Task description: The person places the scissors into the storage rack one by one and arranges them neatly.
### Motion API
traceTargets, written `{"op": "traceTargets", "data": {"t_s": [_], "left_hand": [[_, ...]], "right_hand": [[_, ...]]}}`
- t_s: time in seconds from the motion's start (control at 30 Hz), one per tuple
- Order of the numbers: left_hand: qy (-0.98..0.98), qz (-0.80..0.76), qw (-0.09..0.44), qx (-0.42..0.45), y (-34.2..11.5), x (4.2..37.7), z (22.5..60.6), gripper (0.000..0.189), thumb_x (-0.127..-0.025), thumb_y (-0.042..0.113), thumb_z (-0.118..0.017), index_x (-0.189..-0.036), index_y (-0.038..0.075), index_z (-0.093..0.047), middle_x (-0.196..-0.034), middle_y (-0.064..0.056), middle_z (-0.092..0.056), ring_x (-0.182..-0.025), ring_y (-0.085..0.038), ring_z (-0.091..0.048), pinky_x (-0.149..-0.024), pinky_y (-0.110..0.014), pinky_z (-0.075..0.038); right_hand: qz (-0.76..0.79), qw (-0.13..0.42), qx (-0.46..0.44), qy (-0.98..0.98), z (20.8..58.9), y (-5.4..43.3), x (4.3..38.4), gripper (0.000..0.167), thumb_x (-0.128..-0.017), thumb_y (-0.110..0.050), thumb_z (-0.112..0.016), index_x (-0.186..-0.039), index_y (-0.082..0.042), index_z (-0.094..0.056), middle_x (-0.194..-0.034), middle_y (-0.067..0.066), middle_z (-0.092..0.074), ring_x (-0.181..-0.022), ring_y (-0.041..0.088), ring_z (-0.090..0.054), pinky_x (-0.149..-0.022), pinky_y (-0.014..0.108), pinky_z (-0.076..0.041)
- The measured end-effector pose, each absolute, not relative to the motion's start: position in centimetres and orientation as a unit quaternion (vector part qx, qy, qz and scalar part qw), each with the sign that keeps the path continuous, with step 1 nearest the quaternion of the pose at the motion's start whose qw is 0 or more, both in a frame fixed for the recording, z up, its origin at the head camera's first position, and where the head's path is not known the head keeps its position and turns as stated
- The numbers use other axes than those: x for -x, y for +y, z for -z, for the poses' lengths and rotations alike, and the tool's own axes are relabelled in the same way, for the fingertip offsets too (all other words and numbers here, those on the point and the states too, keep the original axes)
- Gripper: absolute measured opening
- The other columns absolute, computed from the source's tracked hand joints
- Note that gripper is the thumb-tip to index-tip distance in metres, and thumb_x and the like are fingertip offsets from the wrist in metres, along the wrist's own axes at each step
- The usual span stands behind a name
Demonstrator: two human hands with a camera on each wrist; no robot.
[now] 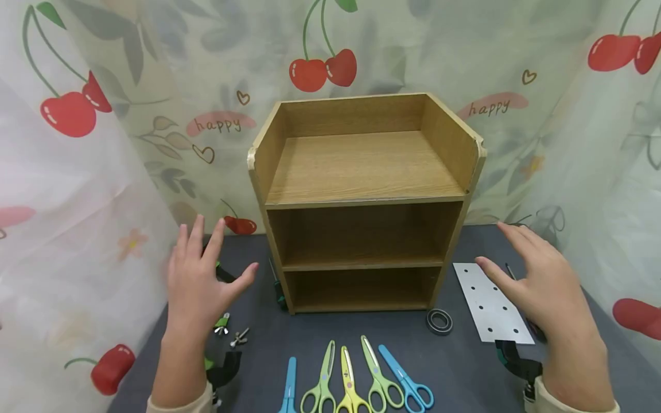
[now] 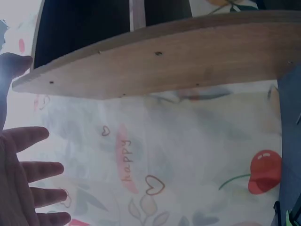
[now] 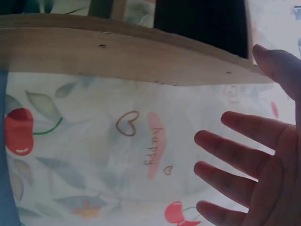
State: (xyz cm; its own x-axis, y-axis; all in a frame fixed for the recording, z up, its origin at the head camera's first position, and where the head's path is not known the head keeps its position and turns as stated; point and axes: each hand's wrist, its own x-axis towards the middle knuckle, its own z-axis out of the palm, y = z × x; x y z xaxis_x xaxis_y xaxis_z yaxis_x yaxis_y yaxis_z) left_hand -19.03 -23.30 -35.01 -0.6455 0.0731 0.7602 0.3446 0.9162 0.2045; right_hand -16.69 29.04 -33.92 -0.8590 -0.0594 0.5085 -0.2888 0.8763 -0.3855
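A wooden shelf (image 1: 361, 265) with three levels stands upright at the middle of the table. My left hand (image 1: 198, 281), fingers spread, hovers to the left of it. On the other side my right hand (image 1: 542, 275) is held with its fingers extended, above a white perforated plate (image 1: 490, 304). Both hands look apart from the shelf in the head view. In the left wrist view the thumb (image 2: 16, 63) appears near the shelf's side panel (image 2: 155, 61). The right wrist view likewise has the thumb (image 3: 275, 61) by the opposite panel (image 3: 141, 59). Neither hand holds anything.
Several scissors, such as a yellow pair (image 1: 349, 381) and a blue pair (image 1: 408, 381), lie in a row at the front. A black-and-grey ring (image 1: 439, 322) lies by the shelf's right foot. A dark-handled screwdriver (image 1: 279, 293) is at its left. Cherry-print cloth (image 1: 217, 51) surrounds the table.
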Motion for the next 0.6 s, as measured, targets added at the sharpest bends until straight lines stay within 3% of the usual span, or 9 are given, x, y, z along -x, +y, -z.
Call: {"op": "traceTargets", "data": {"t_s": [0.1,0.37,0.5,0.6], "left_hand": [[-0.883,0.171,0.418,0.129,-22.8,18.9,34.9,0.094,-0.086,0.076,-0.051,-0.152,0.01,-0.051,-0.158,-0.025,-0.038,-0.148,-0.051,-0.026,-0.102,-0.076,-0.03],[-0.863,0.184,0.44,0.167,-21.6,18.5,34.7,0.089,-0.088,0.068,-0.056,-0.154,0.009,-0.046,-0.154,-0.024,-0.044,-0.142,-0.052,-0.037,-0.098,-0.077,-0.035],[-0.853,0.187,0.447,0.194,-20.9,18.6,34.8,0.085,-0.09,0.066,-0.055,-0.152,0.007,-0.05,-0.151,-0.021,-0.049,-0.137,-0.05,-0.044,-0.097,-0.074,-0.039],[-0.843,0.19,0.455,0.214,-20.5,18.7,34.9,0.083,-0.091,0.063,-0.057,-0.15,0.005,-0.051,-0.147,-0.021,-0.053,-0.132,-0.047,-0.05,-0.097,-0.069,-0.042]], "right_hand": [[-0.242,0.248,-0.099,-0.933,33.6,28.8,16.1,0.076,-0.094,-0.041,-0.075,-0.156,-0.01,-0.044,-0.152,0.027,-0.044,-0.14,0.048,-0.038,-0.104,0.072,-0.029],[-0.272,0.247,-0.133,-0.92,32.7,27.5,14.4,0.074,-0.091,-0.032,-0.08,-0.156,-0.02,-0.046,-0.151,0.018,-0.049,-0.136,0.041,-0.045,-0.099,0.069,-0.034],[-0.269,0.261,-0.159,-0.913,32.7,26.8,13.7,0.076,-0.087,-0.027,-0.084,-0.154,-0.021,-0.048,-0.148,0.012,-0.053,-0.135,0.035,-0.047,-0.112,0.041,-0.035],[-0.265,0.271,-0.183,-0.907,32.7,26.3,13.4,0.078,-0.083,-0.023,-0.087,-0.152,-0.021,-0.051,-0.146,0.009,-0.056,-0.132,0.031,-0.05,-0.107,0.013,-0.027]]}}
